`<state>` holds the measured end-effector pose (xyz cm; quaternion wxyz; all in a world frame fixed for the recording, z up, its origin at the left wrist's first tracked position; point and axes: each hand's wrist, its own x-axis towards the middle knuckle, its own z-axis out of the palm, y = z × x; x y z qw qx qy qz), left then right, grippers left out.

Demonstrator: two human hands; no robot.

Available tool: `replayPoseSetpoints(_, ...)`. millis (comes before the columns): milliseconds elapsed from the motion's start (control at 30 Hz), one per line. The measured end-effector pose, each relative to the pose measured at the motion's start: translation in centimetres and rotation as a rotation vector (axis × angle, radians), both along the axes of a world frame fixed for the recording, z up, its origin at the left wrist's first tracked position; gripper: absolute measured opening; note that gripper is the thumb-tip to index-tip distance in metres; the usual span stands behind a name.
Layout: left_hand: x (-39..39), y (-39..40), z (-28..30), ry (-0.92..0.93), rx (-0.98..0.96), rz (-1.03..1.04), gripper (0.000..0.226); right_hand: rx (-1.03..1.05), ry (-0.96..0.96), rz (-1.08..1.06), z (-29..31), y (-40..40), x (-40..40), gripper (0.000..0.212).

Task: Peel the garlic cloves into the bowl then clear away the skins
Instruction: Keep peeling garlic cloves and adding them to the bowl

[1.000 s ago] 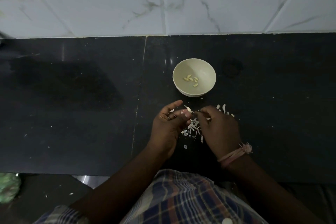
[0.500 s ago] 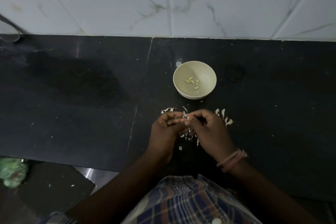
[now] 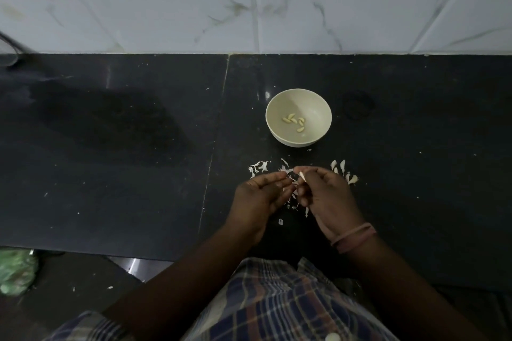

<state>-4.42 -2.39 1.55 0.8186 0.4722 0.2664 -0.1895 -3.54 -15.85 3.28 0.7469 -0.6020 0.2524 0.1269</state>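
Dark stone desk (image 3: 138,174) under a white marble-tiled wall (image 3: 249,0), dim light. Cream bowl (image 3: 298,117) sits well ahead of the hands with five or so peeled cloves (image 3: 294,121) in the bottom.

Right hand (image 3: 327,196) pinches a pale garlic clove (image 3: 302,176) between thumb and fingers, tip sticking up. Left hand (image 3: 259,196) has its fingers curled in toward the same spot, tips just beside the clove; looks like it's picking at skin, but whether it actually holds a shred I cannot tell, too dark and small.

Change vs half a second ago: hands were pressed together over the clove, now they've parted slightly and the clove's pale end shows clear of the fingers. My read: the skin is mostly off this one, so a drop into the bowl is close.

Skins (image 3: 291,199) litter the desk under and between the hands, with a patch (image 3: 259,167) to the left. Small pile (image 3: 345,171) to the right looks like unpeeled cloves, not sure. So peeling is probably mid-run; clearing skins not started.

Green bag (image 3: 15,271) on the floor at left, possible bin for skins.
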Motion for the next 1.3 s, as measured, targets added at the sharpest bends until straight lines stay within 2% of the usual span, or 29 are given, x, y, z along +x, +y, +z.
replayPoseSetpoints(67,0.2,-0.1,0.4,-0.024,0.156,-0.016,0.018,0.014,0.005,0.026,0.0,-0.1,0.1,0.017)
replayPoseSetpoints(167,0.6,-0.1,0.7,-0.076,0.505,-0.052,0.017,0.084,0.001,0.021,0.1,0.1,0.2,0.011)
replayPoseSetpoints(267,0.8,-0.2,0.8,-0.147,0.560,-0.112,0.008,0.204,0.000,0.005,0.2,0.3,0.4,0.008)
replayPoseSetpoints(300,0.7,-0.2,0.8,-0.160,0.578,-0.159,0.021,0.230,-0.001,-0.001,0.3,0.4,0.4,0.009)
replayPoseSetpoints(400,0.3,-0.3,1.2,-0.174,0.501,-0.179,0.038,0.322,0.002,-0.033,0.6,0.3,0.3,0.010)
replayPoseSetpoints(500,0.2,-0.6,1.2,-0.137,0.318,-0.118,0.030,0.340,-0.014,-0.029,0.8,0.1,0.3,0.015)
replayPoseSetpoints(567,0.2,-0.6,1.0,-0.124,0.251,-0.101,0.021,0.310,-0.039,-0.018,0.9,0.0,0.4,0.020)
replayPoseSetpoints(800,0.0,-0.7,0.4,-0.154,0.143,-0.029,0.019,0.106,-0.086,-0.052,0.6,-0.4,-0.1,0.018)
replayPoseSetpoints(1000,-0.1,-1.1,1.1,-0.191,0.156,-0.018,0.030,-0.065,-0.157,-0.103,0.9,0.0,-0.2,0.013)
replayPoseSetpoints(1233,0.1,-0.9,0.6,-0.268,0.239,0.029,0.016,-0.182,-0.191,-0.063,0.9,0.4,-0.4,0.007)
replayPoseSetpoints(1300,0.2,-0.9,0.4,-0.247,0.213,0.042,0.014,-0.165,-0.150,-0.087,1.1,0.4,-0.4,0.015)
